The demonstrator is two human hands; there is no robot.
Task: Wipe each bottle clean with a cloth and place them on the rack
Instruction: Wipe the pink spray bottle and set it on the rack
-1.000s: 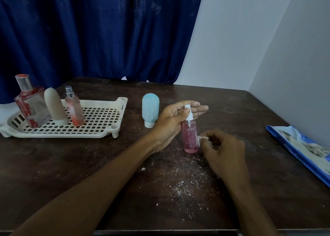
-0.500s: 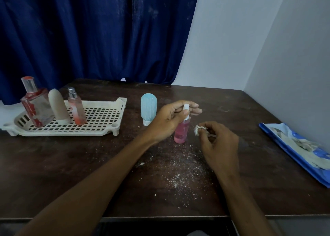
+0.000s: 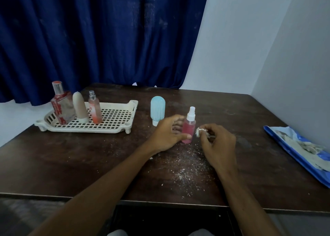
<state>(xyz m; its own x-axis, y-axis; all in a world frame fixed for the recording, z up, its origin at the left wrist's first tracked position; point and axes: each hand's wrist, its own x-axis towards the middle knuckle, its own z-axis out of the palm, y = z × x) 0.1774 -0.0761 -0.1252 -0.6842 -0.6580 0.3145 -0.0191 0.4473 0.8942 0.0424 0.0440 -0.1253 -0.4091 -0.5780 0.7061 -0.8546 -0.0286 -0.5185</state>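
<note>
A small pink spray bottle (image 3: 189, 127) with a white nozzle stands upright on the dark table. My left hand (image 3: 168, 135) grips its lower body from the left, thumb at its base. My right hand (image 3: 218, 143) is just right of it, pinching a small white cloth wad (image 3: 199, 131) close to the bottle's side. A light blue bottle (image 3: 157, 109) stands cap-down behind my left hand. On the cream rack (image 3: 114, 123) at the left stand a square red-patterned perfume bottle (image 3: 61, 105), a beige bottle (image 3: 79, 107) and a peach spray bottle (image 3: 95, 109).
White crumbs (image 3: 184, 171) are scattered on the table in front of my hands. A blue plastic packet (image 3: 303, 150) lies at the right edge by the wall. A blue curtain hangs behind the table. The rack's right half holds nothing.
My left hand slid from the bottle's nozzle down to its lower body, uncovering the white top. The bottle now stands upright on the table. The right hand's cloth sits just off the bottle.
</note>
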